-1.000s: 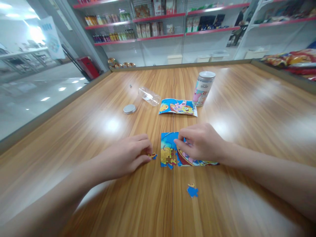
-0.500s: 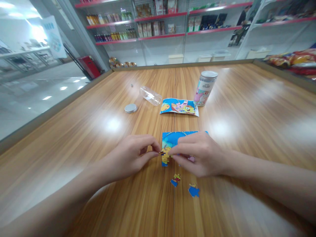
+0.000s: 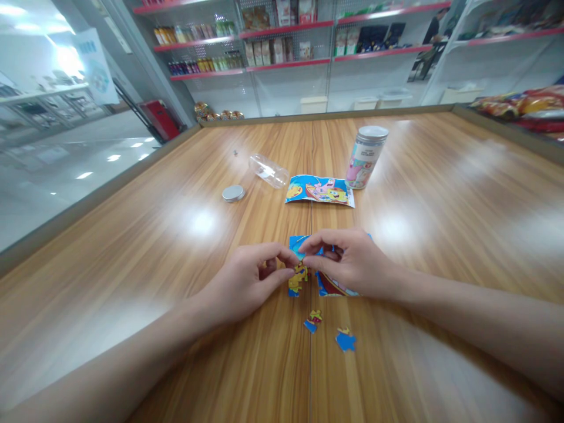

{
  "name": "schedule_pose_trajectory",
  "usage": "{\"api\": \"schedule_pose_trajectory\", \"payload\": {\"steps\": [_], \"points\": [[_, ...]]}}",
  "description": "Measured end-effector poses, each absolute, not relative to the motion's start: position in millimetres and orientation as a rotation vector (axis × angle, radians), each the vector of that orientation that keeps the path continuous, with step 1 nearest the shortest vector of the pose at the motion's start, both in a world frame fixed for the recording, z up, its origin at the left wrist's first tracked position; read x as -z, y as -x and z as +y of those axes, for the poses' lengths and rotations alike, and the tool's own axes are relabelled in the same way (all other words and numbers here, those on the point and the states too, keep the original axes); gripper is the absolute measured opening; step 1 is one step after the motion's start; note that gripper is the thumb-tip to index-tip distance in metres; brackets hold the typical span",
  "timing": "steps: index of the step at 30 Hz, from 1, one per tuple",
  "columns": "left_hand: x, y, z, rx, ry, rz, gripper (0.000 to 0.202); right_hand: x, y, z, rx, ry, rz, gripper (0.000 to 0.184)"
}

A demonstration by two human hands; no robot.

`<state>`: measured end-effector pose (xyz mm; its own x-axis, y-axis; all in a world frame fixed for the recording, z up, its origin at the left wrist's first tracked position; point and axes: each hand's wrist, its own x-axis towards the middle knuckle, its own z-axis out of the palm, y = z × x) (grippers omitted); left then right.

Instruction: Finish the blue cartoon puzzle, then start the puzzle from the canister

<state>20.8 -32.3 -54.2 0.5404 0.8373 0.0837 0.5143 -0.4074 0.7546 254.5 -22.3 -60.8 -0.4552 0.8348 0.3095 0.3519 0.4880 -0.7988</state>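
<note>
A partly assembled cartoon jigsaw puzzle point(image 3: 294, 288) lies flat on the table, with a gap in its lower edge between the yellow left part and the dark red boat part. My left hand point(image 3: 258, 279) is at its left side, thumb and index finger pinched on a small puzzle piece that is mostly hidden. Over the upper middle of the puzzle, my right hand point(image 3: 350, 258) has its thumb and index tips at the same piece, almost meeting the left fingertips. Nearer me lie loose pieces: a red-and-yellow piece point(image 3: 316, 316), a blue piece point(image 3: 311, 326) and a larger blue piece point(image 3: 346, 340).
Behind the puzzle lies a printed picture sheet point(image 3: 321, 191), with an upright, silver-lidded can point(image 3: 368, 157) at its right end. A clear plastic jar point(image 3: 268, 171) lies on its side near a silver lid point(image 3: 233, 192). Stocked shelves point(image 3: 286, 64) stand beyond the table.
My left hand has moved slightly right with its piece, onto the puzzle. My right hand has shifted up and away from the lower edge, uncovering the boat part and the gap.
</note>
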Motion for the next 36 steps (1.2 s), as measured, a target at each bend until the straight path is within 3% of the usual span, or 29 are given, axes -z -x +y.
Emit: {"api": "schedule_pose_trajectory", "payload": {"steps": [5, 17, 27, 36], "points": [[57, -24, -34, -0.657, -2.133, 1.071, 0.008, 59, -252, -22, -0.871, 0.994, -1.955, 0.011], [58, -36, -31, -0.842, -1.698, 1.057, 0.020, 59, -251, -22, -0.896, 0.941, -1.905, 0.012], [57, -24, -28, -0.673, -2.489, 0.987, 0.012, 53, -262, -19, -0.647, 1.043, -2.271, 0.011], [54, -22, -26, -0.513, -2.605, 0.889, 0.018, 58, -261, -17, -0.553, 0.885, -2.366, 0.007]]}}
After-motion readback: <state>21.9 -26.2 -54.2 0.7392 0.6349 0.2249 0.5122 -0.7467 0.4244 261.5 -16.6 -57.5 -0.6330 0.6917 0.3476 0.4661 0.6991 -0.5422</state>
